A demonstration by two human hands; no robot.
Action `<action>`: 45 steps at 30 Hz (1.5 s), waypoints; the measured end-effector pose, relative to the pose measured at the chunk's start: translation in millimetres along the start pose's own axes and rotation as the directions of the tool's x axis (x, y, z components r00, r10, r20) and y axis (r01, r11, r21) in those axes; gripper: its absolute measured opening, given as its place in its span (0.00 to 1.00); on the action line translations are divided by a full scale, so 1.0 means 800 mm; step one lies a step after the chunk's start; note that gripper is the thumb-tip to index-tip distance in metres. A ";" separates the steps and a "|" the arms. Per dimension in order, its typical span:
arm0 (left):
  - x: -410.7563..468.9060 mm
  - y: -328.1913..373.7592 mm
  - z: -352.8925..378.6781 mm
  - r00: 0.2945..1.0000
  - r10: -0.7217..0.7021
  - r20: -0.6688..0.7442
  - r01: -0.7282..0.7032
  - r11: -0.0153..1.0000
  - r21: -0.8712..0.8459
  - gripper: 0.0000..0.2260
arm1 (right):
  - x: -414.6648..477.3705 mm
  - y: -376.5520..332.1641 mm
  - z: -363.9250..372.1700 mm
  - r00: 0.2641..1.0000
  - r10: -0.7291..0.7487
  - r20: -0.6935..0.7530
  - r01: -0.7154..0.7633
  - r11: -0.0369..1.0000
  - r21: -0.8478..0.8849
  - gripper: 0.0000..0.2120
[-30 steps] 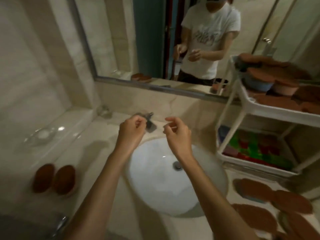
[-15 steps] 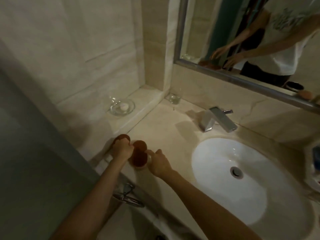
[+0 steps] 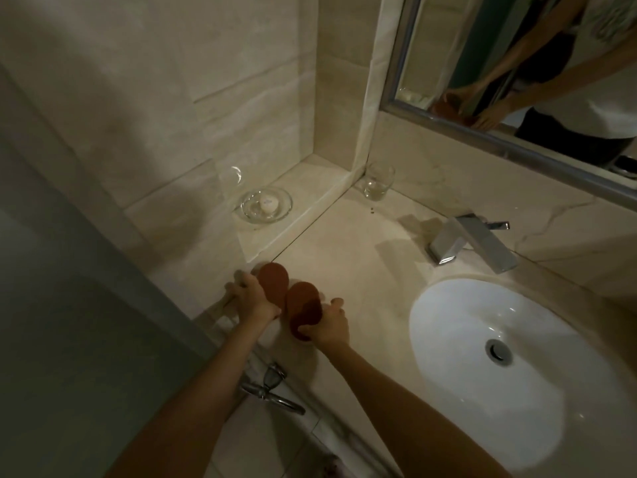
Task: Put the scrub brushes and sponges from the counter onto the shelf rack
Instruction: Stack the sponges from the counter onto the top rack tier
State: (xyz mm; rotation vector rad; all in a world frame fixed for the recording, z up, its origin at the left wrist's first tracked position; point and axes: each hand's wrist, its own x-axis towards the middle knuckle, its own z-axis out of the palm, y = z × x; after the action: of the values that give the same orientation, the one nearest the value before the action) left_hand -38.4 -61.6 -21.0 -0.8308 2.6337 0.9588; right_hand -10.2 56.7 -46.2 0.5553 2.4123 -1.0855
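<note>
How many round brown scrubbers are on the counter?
2. The left scrubber, by the ledge, is in the left hand; the right scrubber, nearer the sink, is in the right hand. More may lie out of view.

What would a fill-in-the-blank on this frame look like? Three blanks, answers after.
1. The right hand grips the right scrub brush, the one nearer the white ___.
2. The left hand grips the left scrub brush, so ___ brushes are held in all.
3. The drinking glass stands on the counter, just below the lower corner of the ___.

Missing words: sink; two; mirror.
</note>
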 end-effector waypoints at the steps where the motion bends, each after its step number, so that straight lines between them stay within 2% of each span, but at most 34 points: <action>1: -0.001 0.000 0.002 1.000 0.002 -0.006 -0.002 1.000 -0.015 0.40 | 0.002 0.001 0.002 0.998 0.056 0.003 -0.056 0.995 0.086 0.37; 3: -0.001 -0.002 0.007 1.000 0.003 -0.013 -0.003 0.999 -0.041 0.40 | 0.005 0.003 0.002 0.992 0.125 0.036 -0.129 0.977 0.169 0.36; 5: -0.003 -0.005 0.013 1.000 -0.001 0.004 0.001 0.999 -0.050 0.40 | 0.006 0.006 -0.003 0.991 0.121 0.058 -0.129 0.979 0.161 0.28; 7: -0.012 -0.003 0.019 0.999 0.014 0.029 -0.013 0.999 -0.052 0.36 | 0.005 0.008 -0.014 0.994 0.094 0.047 -0.102 0.975 0.197 0.16; 8: -0.016 0.000 0.021 0.999 0.023 0.046 -0.019 0.997 -0.069 0.33 | 0.002 0.008 -0.022 0.996 0.082 0.034 -0.088 0.970 0.229 0.13; 12: -0.033 0.038 0.027 0.997 0.054 0.060 -0.041 0.981 -0.189 0.28 | -0.008 0.011 -0.075 0.987 0.027 -0.156 0.021 0.955 0.296 0.15; 16: -0.073 0.111 0.026 0.972 0.235 0.004 -0.218 0.907 -0.360 0.24 | -0.033 0.020 -0.162 0.946 -0.052 -0.319 0.172 0.917 0.360 0.17; 18: -0.102 0.153 0.028 0.944 0.330 0.012 -0.288 0.842 -0.456 0.23 | -0.053 0.025 -0.210 0.901 -0.061 -0.429 0.236 0.899 0.368 0.20; 21: -0.157 0.212 0.038 0.884 0.468 0.023 -0.380 0.745 -0.548 0.21 | -0.083 0.040 -0.281 0.814 -0.049 -0.579 0.309 0.880 0.360 0.19; 25: -0.247 0.290 0.058 0.800 0.598 0.060 -0.436 0.646 -0.626 0.21 | -0.137 0.079 -0.375 0.669 -0.068 -0.740 0.429 0.848 0.310 0.21; 28: -0.317 0.340 0.070 0.732 0.677 0.081 -0.462 0.581 -0.670 0.19 | -0.178 0.115 -0.439 0.542 -0.056 -0.839 0.453 0.860 0.235 0.20; 31: -0.392 0.387 0.084 0.639 0.762 0.107 -0.492 0.511 -0.705 0.19 | -0.221 0.153 -0.505 0.426 -0.036 -0.904 0.444 0.879 0.174 0.19; 36: -0.506 0.465 0.125 0.494 0.858 0.140 -0.551 0.433 -0.713 0.19 | -0.280 0.232 -0.610 0.319 0.028 -0.947 0.435 0.884 0.173 0.18; 39: -0.564 0.507 0.153 0.469 0.860 0.201 -0.555 0.464 -0.691 0.19 | -0.301 0.278 -0.663 0.319 0.085 -0.944 0.432 0.874 0.225 0.17; 41: -0.577 0.528 0.162 0.467 0.843 0.266 -0.521 0.506 -0.688 0.13 | -0.306 0.295 -0.686 0.344 0.155 -0.926 0.447 0.841 0.306 0.19; 43: -0.608 0.561 0.185 0.481 0.812 0.330 -0.433 0.547 -0.716 0.07 | -0.316 0.335 -0.728 0.350 0.186 -0.918 0.461 0.819 0.342 0.20; 45: -0.616 0.584 0.195 0.470 0.782 0.410 -0.289 0.575 -0.765 0.13 | -0.311 0.360 -0.753 0.352 0.211 -0.912 0.433 0.827 0.359 0.20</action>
State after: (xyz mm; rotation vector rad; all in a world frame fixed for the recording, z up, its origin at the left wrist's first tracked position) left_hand 96.0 547.0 290.8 0.4612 1.8179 1.8890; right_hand 211.2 652.6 276.2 1.6405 3.0456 -1.9785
